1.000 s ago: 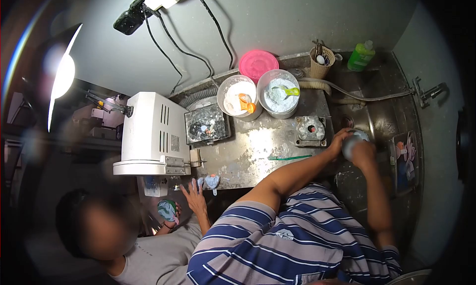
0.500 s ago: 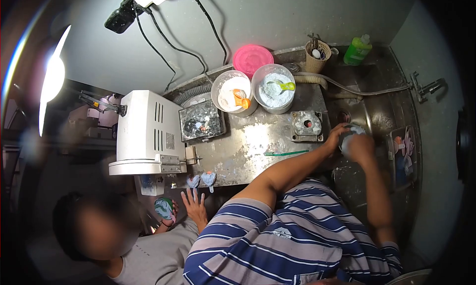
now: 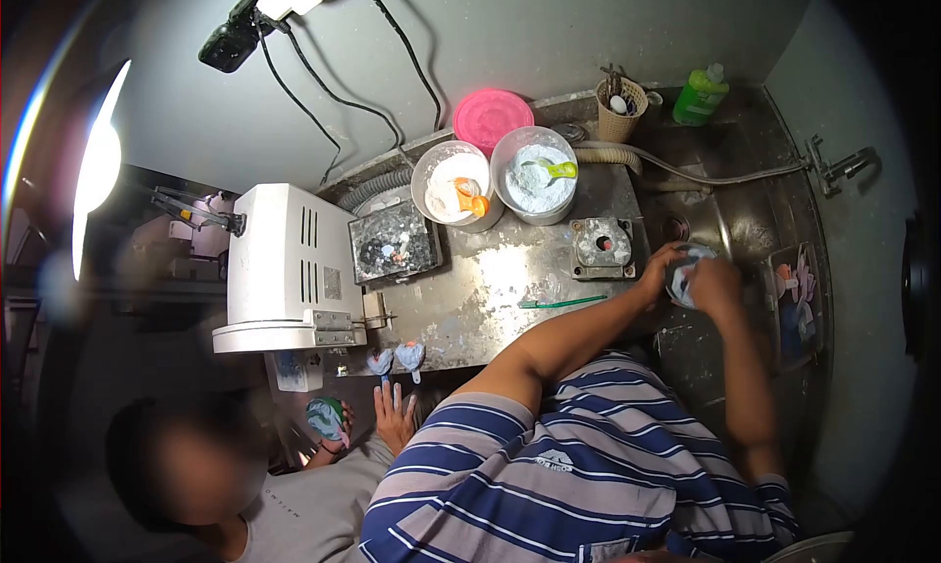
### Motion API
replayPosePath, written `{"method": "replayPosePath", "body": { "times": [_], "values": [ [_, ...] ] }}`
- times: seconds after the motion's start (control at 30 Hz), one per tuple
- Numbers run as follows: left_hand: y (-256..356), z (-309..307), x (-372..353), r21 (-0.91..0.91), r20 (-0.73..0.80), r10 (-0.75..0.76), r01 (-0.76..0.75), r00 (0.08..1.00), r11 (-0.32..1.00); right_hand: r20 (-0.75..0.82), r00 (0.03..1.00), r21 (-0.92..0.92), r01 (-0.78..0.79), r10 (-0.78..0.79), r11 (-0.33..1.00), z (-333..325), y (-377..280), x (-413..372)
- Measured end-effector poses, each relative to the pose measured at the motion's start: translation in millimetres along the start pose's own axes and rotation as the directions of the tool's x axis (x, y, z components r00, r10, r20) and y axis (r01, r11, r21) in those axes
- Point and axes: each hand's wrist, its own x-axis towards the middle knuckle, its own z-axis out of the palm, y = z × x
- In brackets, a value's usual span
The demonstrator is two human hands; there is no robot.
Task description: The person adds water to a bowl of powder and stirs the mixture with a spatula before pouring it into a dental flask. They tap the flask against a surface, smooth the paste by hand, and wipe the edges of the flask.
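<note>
Over the sink side at the right, my left hand (image 3: 664, 271) is closed on the rim of a small round bowl (image 3: 683, 291) with pale blue paste inside. My right hand (image 3: 717, 285) reaches over the same bowl from the right, fingers curled down into it. Motion blur and the hand itself hide what those fingers hold. Left of the bowl stands a metal flask block (image 3: 603, 248) with a round hole. A green-handled tool (image 3: 563, 302) lies on the metal counter near my left forearm.
Two tubs of powder, one white (image 3: 441, 192) and one pale blue (image 3: 529, 180), hold scoops. A white machine (image 3: 284, 259) stands left. Two paste-filled impression trays (image 3: 410, 355) lie at the counter edge. A co-worker's hand (image 3: 345, 424) holds a green bowl (image 3: 324, 419). A bin (image 3: 799, 308) stands right.
My right hand has shifted slightly over the bowl, and more of its inside shows. The co-worker's free hand has lowered a little. The whole view has shifted slightly.
</note>
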Motion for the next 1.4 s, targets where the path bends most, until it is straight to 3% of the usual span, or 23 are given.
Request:
{"method": "replayPosePath", "body": {
  "times": [0.07, 0.1, 0.17, 0.23, 0.3, 0.33, 0.37, 0.43, 0.5, 0.57, 0.7, 0.73, 0.77, 0.83, 0.9, 0.97, 1.07, 1.13, 1.17, 1.23, 1.3, 1.37, 1.4],
  "values": [
    [6, 8, -5, -0.033, -0.005, -0.025, 0.025, 1.000, 0.999, -0.059, 0.953, 0.151, -0.285, 0.296, 0.947, 1, 13, 18],
    [11, 11, -7, -0.060, -0.012, -0.048, 0.047, 0.999, 0.997, -0.062, 0.954, 0.151, -0.282, 0.294, 0.948, 4, 11, 14],
    [7, 7, -3, -0.013, -0.051, -0.032, 0.031, 0.998, 0.999, 0.067, 0.998, -0.030, 0.001, 0.001, 1.000, 10, -2, -3],
    [-1, -1, -4, 0.073, -0.014, 0.013, -0.012, 1.000, 0.997, -0.029, 1.000, -0.004, -0.005, 0.005, 1.000, 4, -2, -5],
    [-11, -7, 4, 0.014, -0.003, 0.016, -0.016, 1.000, 1.000, -0.119, 0.959, 0.162, -0.236, 0.257, 0.958, 11, 17, 16],
    [-9, -6, 5, 0.034, -0.009, 0.018, -0.018, 1.000, 0.999, -0.025, 0.959, 0.120, -0.279, 0.284, 0.953, 18, 15, 15],
    [-6, -4, 6, 0.056, -0.014, 0.020, -0.019, 1.000, 0.998, -0.028, 0.958, 0.123, -0.279, 0.284, 0.952, 14, 7, 8],
    [-4, -2, 4, 0.070, -0.022, 0.018, -0.017, 1.000, 0.997, -0.007, 1.000, 0.003, -0.001, 0.001, 1.000, 3, -8, -11],
    [0, -1, -1, -0.027, 0.039, -0.011, 0.012, 0.999, 1.000, -0.004, 0.999, 0.041, -0.050, 0.050, 0.998, 2, 3, 4],
    [3, 3, -2, -0.014, -0.001, -0.003, 0.003, 1.000, 1.000, -0.052, 0.958, 0.192, -0.266, 0.281, 0.944, 11, 19, 20],
    [5, 0, 2, 0.138, -0.018, 0.042, -0.039, 0.999, 0.990, -0.071, 0.997, 0.003, -0.017, 0.017, 1.000, 3, -5, -6],
    [3, -1, 1, 0.055, -0.026, 0.016, -0.015, 1.000, 0.998, -0.002, 0.992, 0.197, -0.120, 0.123, 0.973, 4, 6, 6],
    [3, -1, -1, -0.027, -0.032, -0.009, 0.008, 0.999, 1.000, -0.011, 0.972, 0.240, -0.224, 0.233, 0.945, -7, 9, 14],
    [10, 7, -5, -0.026, -0.068, -0.014, 0.012, 0.998, 1.000, -0.022, 0.964, 0.078, -0.262, 0.265, 0.962, 25, 18, 20],
    [6, 0, 1, 0.122, -0.033, 0.020, -0.016, 0.999, 0.992, 0.088, 0.993, -0.027, -0.081, 0.083, 0.996, 5, -4, 0],
    [0, -5, 2, 0.117, -0.007, 0.013, -0.012, 1.000, 0.993, 0.054, 0.985, 0.177, -0.168, 0.161, 0.970, -10, -3, 2],
    [-4, -3, 8, 0.035, -0.071, 0.015, -0.013, 0.997, 0.999, -0.114, 0.957, 0.192, -0.240, 0.265, 0.952, 14, 16, 15],
    [-1, -6, 7, 0.114, -0.063, 0.036, -0.028, 0.997, 0.993, -0.067, 0.997, -0.003, 0.024, -0.024, 1.000, 23, 8, -1],
    [1, -4, 4, 0.186, -0.057, 0.055, -0.044, 0.997, 0.982, -0.061, 0.998, -0.005, 0.019, -0.020, 1.000, 20, 10, 1],
    [-8, -7, 4, 0.098, -0.024, 0.047, -0.044, 0.999, 0.994, -0.081, 0.983, 0.233, -0.141, 0.164, 0.962, 10, 18, 15],
    [3, 6, -2, -0.054, -0.058, -0.053, 0.050, 0.997, 0.997, -0.096, 0.954, 0.216, -0.260, 0.285, 0.941, 10, 18, 15],
    [-1, -1, 5, -0.035, -0.076, -0.026, 0.023, 0.997, 0.999, -0.003, 1.000, -0.064, 0.005, -0.005, 0.998, 17, 4, 1],
    [-2, -5, 4, 0.040, -0.060, 0.011, -0.009, 0.998, 0.999, -0.014, 0.997, -0.008, 0.078, -0.078, 0.997, 18, 4, -2]
  ]
}}
